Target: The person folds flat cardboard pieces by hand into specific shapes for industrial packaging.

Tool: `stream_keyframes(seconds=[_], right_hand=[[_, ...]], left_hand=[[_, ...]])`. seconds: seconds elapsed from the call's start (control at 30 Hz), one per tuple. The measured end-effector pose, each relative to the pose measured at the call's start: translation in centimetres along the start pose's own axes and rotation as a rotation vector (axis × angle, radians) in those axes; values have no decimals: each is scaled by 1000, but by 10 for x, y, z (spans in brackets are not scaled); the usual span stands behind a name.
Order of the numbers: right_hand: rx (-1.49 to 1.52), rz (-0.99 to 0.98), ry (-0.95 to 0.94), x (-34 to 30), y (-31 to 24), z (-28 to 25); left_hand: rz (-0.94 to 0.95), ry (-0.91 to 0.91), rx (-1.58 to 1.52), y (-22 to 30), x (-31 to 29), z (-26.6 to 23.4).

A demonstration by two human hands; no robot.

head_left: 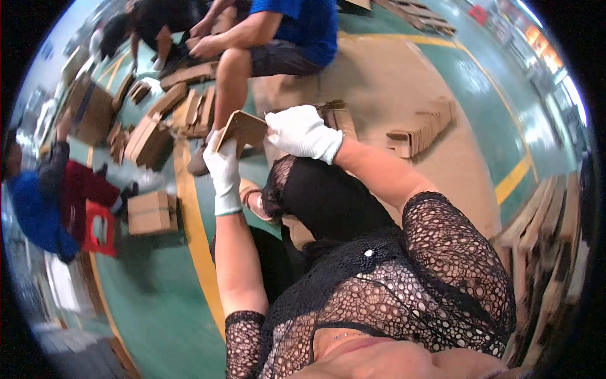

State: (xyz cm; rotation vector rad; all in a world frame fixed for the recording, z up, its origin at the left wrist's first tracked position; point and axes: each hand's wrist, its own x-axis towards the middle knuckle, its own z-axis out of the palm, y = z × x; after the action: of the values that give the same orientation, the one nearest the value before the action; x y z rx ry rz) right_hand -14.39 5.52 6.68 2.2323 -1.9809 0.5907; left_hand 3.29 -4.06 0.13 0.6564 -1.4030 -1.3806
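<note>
Two white knit-gloved hands, left hand [224,170], right hand [300,131], each grip pinching flat cardboard piece [245,129]

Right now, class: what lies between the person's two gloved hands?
In the head view, a flat brown cardboard piece spans the gap, gripped by the left hand and the right hand.

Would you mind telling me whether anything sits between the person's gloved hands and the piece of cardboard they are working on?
Nothing visible does. The left hand grips the cardboard piece at its lower left edge, and the right hand holds its right edge. Both white gloves touch it directly. The stacks of cardboard on the floor lie apart from it.
</note>
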Motion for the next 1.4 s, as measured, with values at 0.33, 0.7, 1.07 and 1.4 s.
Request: stream_keyframes(seconds=[0.33, 0.7, 1.07, 1.4], right_hand=[[-118, 868, -149, -218, 146, 35], [-244, 1249, -113, -291, 201, 61], [-204, 1433, -30, -288, 204, 58], [-252, 1422, -63, -293, 210, 58]], left_hand=[[-378, -121, 159, -21, -1, 7], [-456, -92, 204, -11, -9, -2], [-453, -123, 218, -12, -7, 0], [-455, -142, 257, -8, -11, 7]])
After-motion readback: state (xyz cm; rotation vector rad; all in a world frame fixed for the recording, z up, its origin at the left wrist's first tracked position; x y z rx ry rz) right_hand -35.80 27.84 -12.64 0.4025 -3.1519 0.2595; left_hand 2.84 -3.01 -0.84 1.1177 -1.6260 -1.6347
